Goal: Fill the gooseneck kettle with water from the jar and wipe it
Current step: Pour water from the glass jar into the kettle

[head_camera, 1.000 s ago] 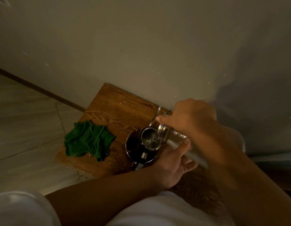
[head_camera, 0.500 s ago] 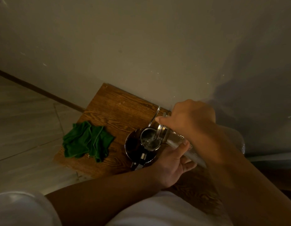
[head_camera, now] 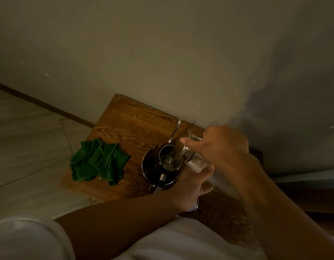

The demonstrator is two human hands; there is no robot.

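Head view, dim light. Far left: pale floor (head_camera: pixel 22 147), bare, running up to a dark skirting strip at the foot of the wall (head_camera: pixel 162 53). Then the wooden tabletop (head_camera: pixel 125 124), back edge flush against the wall, left edge dropping to the floor, front-left corner chipped. Green cloth (head_camera: pixel 98 162) crumpled near that left edge, one corner just at the brink, well apart from the kettle. Bare wood between cloth and kettle, and more behind the cloth up to the wall.

Kettle (head_camera: pixel 153 166) near mid-tabletop: dark round body, shiny metal, lid off, round mouth open upward with water glinting inside. Thin curved spout (head_camera: pixel 175 132) rising toward the wall, tip close to the back edge. Handle pointing toward the front edge.

Left hand (head_camera: pixel 190 190) reaching in from the lower left across a white garment, ring on one finger, fingers curled against the kettle's right side and under the jar, thumb up touching the glass. Cannot tell whether truly gripping the kettle.

Jar (head_camera: pixel 192 158), clear glass, tipped steeply, mouth down over the kettle's opening, rim touching or just above it. Right hand (head_camera: pixel 218 147) closed over the jar from above, fingertips stretched toward the rim, forearm slanting off to the lower right.
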